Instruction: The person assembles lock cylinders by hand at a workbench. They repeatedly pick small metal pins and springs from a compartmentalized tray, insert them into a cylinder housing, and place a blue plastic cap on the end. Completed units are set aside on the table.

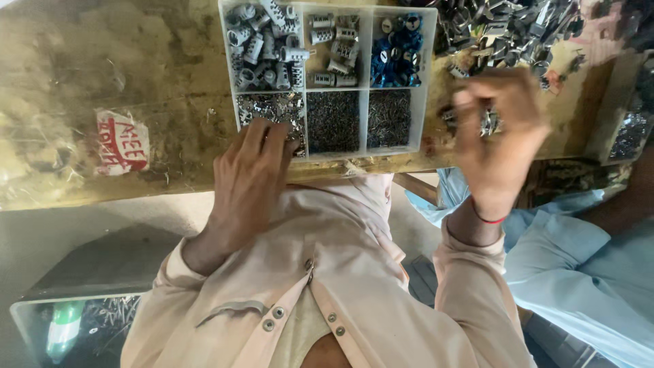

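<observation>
Clearly risky: right hand point(501, 133) pinches small metal part point(489, 123) w/ fingers closed, could drop; left hand point(253, 170), half-open, empty, fingertips in parts tray point(426, 82), may scatter bits

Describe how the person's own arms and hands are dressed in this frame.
Both hands are bare, with no gloves. The left hand emerges from a pale peach long sleeve of a buttoned shirt. The right hand has the same peach sleeve, plus a thin red thread band around the wrist. No rings or watch are visible.
</observation>
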A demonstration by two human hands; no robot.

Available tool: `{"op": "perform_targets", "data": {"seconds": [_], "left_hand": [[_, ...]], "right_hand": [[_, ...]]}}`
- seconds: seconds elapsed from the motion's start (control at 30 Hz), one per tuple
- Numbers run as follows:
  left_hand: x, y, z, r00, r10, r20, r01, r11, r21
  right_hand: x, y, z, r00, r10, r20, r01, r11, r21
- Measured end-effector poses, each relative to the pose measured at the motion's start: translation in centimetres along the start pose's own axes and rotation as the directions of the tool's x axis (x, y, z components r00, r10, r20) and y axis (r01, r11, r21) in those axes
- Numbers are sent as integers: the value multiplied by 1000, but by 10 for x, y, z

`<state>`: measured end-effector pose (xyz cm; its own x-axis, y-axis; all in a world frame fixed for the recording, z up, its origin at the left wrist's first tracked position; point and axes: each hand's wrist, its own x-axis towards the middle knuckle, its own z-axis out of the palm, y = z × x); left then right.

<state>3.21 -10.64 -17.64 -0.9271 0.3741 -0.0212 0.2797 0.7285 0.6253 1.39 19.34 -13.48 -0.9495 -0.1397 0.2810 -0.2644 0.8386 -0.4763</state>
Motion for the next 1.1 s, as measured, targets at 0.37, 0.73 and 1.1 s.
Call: {"op": "perform_targets", "data": {"seconds": [0.37,0.73,1.1], "left_hand": [[0,2,-21,999,18,48,-9,985,-170],[0,-9,-13,984,-100,-148,53,955,-293],[9,-16,3,972,-59,-226,-50,894,-446]], "right_hand": [[4,-43,69,801,-237,549,284,959,0],[14,-54,77,851,-256,458,229,967,115],[18,-53,70,933,-125,338,43,970,240]]}}
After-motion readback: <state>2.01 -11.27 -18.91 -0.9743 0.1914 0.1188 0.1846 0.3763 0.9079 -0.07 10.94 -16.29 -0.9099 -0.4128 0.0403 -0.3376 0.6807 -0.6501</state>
